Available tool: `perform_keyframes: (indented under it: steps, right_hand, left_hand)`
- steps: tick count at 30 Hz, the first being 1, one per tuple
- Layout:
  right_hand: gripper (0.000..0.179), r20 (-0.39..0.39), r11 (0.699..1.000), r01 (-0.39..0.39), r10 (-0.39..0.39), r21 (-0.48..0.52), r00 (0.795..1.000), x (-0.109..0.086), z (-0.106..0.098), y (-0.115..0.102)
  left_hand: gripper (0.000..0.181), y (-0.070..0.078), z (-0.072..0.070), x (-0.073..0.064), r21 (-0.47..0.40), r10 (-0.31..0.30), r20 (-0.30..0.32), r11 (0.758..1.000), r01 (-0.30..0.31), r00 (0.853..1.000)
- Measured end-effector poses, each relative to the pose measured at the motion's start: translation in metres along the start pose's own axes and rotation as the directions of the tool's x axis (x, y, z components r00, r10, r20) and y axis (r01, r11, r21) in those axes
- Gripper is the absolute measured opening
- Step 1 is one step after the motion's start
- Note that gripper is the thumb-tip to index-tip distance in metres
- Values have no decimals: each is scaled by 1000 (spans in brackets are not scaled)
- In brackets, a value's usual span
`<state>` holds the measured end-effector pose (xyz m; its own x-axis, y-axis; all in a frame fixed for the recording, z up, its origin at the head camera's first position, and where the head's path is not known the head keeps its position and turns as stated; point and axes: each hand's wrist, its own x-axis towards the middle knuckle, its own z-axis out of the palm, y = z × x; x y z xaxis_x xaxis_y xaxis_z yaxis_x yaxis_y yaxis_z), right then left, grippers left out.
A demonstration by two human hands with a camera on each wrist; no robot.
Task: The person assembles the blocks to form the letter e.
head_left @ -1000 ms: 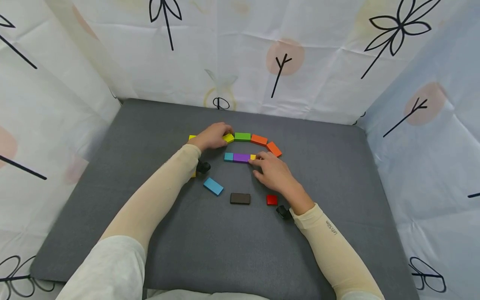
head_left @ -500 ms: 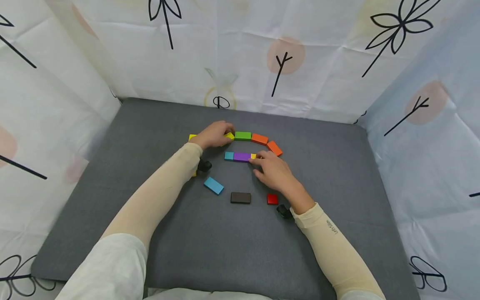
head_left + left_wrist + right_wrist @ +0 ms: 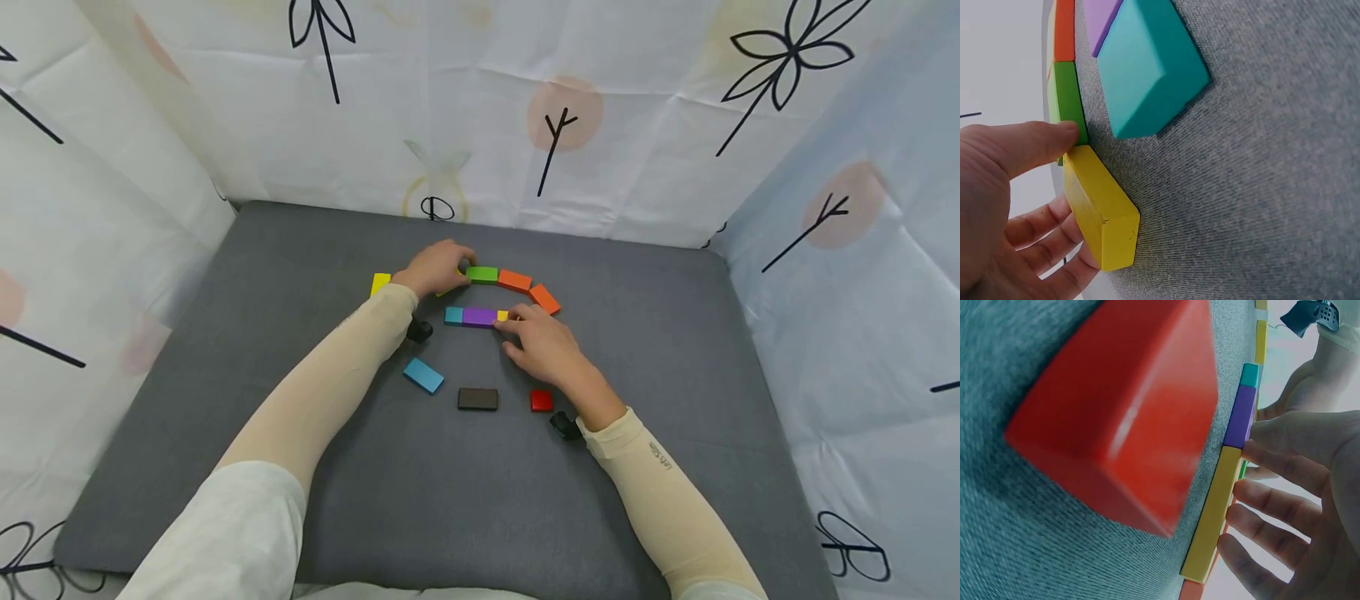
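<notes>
My left hand (image 3: 437, 267) is at the left end of the green block (image 3: 483, 276), its thumb on the near side and a finger behind. In the left wrist view, a yellow block (image 3: 1100, 200) stands end to end with the green one, with the other fingers behind it. My right hand (image 3: 546, 343) is at the inner row, where a teal block (image 3: 453, 316), a purple block (image 3: 478, 317) and a yellow-orange block (image 3: 1215, 519) lie in line. Its outstretched fingers touch the yellow-orange block, and the thumb is by the purple one.
Two orange blocks (image 3: 514, 281) continue the outer curve rightward. Another yellow block (image 3: 381, 283) shows beyond my left wrist. Nearer lie a blue block (image 3: 423, 375), a dark brown block (image 3: 477, 399) and a red block (image 3: 541, 401). Patterned cloth (image 3: 495, 167) encloses the grey table (image 3: 450, 492).
My left hand has moved slightly right, from the yellow block to the end of the green block. The right hand stays at the inner row.
</notes>
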<state>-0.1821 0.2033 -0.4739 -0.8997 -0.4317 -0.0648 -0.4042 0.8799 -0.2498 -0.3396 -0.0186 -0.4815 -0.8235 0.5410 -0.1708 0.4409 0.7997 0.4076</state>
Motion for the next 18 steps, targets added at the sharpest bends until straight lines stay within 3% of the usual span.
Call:
perform_keyframes:
  steps: [18]
  right_hand:
    - [40, -11, 1000, 9, -9, 6, 1000, -1, 0, 0]
  left_hand:
    - [35, -1, 1, 3, -6, 10, -2, 1000, -10, 1000]
